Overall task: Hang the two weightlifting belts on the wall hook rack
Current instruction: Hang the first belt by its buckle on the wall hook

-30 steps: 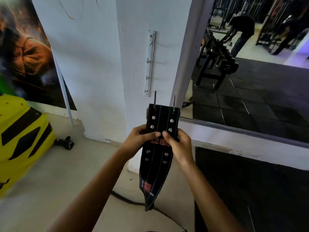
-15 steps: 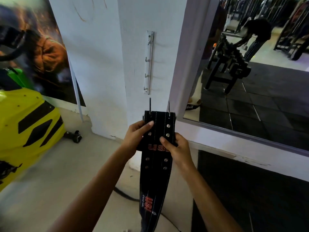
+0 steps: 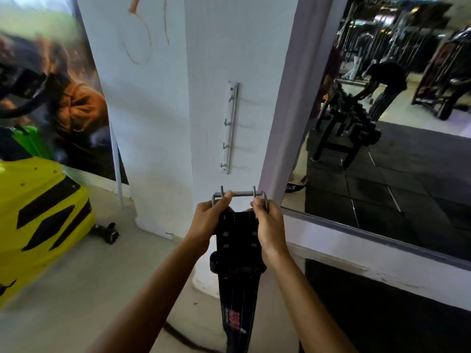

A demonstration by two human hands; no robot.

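A black weightlifting belt point(image 3: 238, 281) with red lettering hangs straight down in front of me. At its top is a grey metal buckle point(image 3: 240, 193) with two prongs pointing up. My left hand point(image 3: 207, 222) grips the belt's top left edge and the buckle's left end. My right hand point(image 3: 267, 225) grips the top right edge and the buckle's right end. The white wall hook rack point(image 3: 230, 127), a vertical strip with several small hooks, is on the pillar just above the buckle. All its hooks are bare. Only one belt is in view.
A large mirror point(image 3: 382, 110) fills the wall right of the pillar and reflects gym machines and a person. A yellow and black machine cover point(image 3: 38, 220) stands at the left under a poster point(image 3: 63, 110). A black cable point(image 3: 183, 340) lies on the floor below.
Both hands slid up from the belt's face to its top end and now hold the buckle frame, which has swung up into view. The rack looks closer.
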